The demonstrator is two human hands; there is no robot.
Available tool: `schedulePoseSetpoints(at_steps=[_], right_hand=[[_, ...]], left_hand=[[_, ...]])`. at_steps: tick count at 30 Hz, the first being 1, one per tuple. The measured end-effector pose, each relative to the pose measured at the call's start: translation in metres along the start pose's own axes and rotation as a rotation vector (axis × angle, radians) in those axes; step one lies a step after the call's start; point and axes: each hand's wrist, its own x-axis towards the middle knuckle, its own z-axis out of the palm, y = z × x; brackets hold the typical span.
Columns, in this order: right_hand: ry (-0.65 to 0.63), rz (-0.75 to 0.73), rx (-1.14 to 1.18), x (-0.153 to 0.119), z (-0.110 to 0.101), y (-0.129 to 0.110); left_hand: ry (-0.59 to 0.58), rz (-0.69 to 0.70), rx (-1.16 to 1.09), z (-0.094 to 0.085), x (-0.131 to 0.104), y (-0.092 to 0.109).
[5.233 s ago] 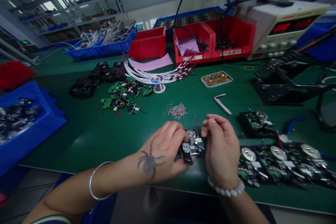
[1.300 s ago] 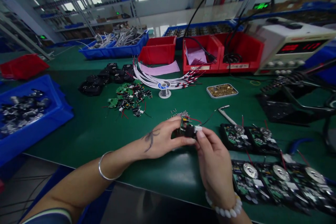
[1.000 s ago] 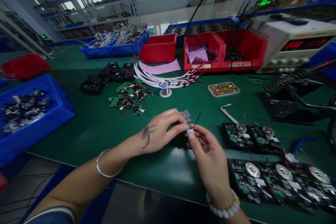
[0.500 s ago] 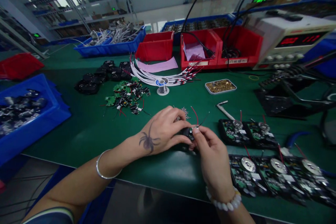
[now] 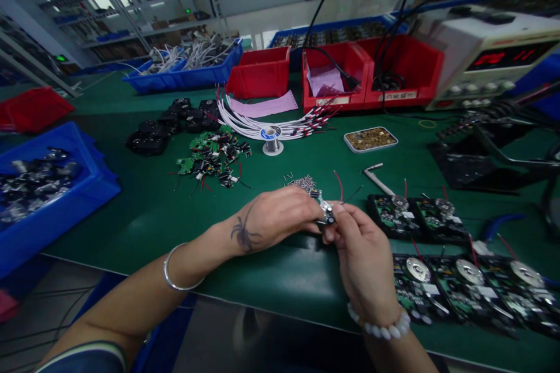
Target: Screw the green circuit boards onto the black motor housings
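Observation:
Both hands meet over the green table, around a small circuit board (image 5: pixel 326 210) with black parts, a red wire and a dark wire. My left hand (image 5: pixel 277 213) grips its left side, palm down with fingers bent. My right hand (image 5: pixel 363 245) pinches the right side between thumb and fingers. A pile of small screws (image 5: pixel 305 182) lies just behind the board. Back to the left are loose green circuit boards (image 5: pixel 212 154) with wires. A solder spool (image 5: pixel 272 143) stands behind the hands. To the right, assembled units (image 5: pixel 420 271) with silver discs lie in two rows.
A blue bin (image 5: pixel 94 183) of metal parts is at the left. White wires (image 5: pixel 262 125), red bins (image 5: pixel 258 76) and a tray (image 5: pixel 371 140) of brass pieces sit farther back. A power supply (image 5: pixel 490 64) and a metal tool (image 5: pixel 378 179) are on the right.
The board has turned between my fingers and shows more of its face. My right hand has shifted slightly right, and my left fingers have moved over the board's left side. The view has shifted a little.

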Motion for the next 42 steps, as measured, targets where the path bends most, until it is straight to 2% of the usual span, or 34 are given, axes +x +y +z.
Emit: schedulePoseSetpoints(at_steps=[3,5,8,11,15,19,22,27,33,39,40,42], right_hand=[[0.087,-0.022,0.031,0.0,0.001,-0.001],[0.099,-0.025,0.044,0.001,0.001,-0.002],[0.068,-0.013,0.039,0.001,0.002,0.0],[0.038,0.001,0.001,0.001,0.002,0.002],[-0.012,0.02,-0.07,0.0,0.001,0.004],[-0.041,0.035,-0.116,-0.001,0.002,0.005],[-0.042,0.027,-0.15,-0.001,0.002,0.004],[-0.029,0.014,-0.21,-0.002,0.002,0.003],[-0.028,0.0,-0.241,-0.003,0.003,0.0],[-0.022,-0.003,-0.222,-0.002,0.002,0.003],[-0.015,-0.003,-0.201,-0.001,0.001,0.004],[0.003,-0.003,-0.167,-0.001,0.0,0.006]], left_hand=[[0.064,-0.344,0.002,-0.004,-0.005,-0.017],[-0.02,-0.554,0.067,-0.004,-0.012,-0.034],[-0.197,-0.678,0.094,0.002,-0.026,-0.055],[-0.214,-0.653,0.091,0.009,-0.032,-0.059],[-0.08,-0.595,0.099,0.008,-0.018,-0.037],[0.134,-0.366,-0.046,0.002,0.001,-0.005],[0.14,-0.211,-0.113,0.001,0.004,0.005],[0.071,-0.194,-0.091,0.005,0.0,0.002],[0.057,-0.178,-0.063,0.005,0.0,0.001],[-0.009,0.0,-0.001,0.005,-0.001,-0.002],[0.008,-0.02,0.017,0.005,-0.002,-0.004],[0.098,-0.208,0.084,0.005,-0.004,-0.012]])
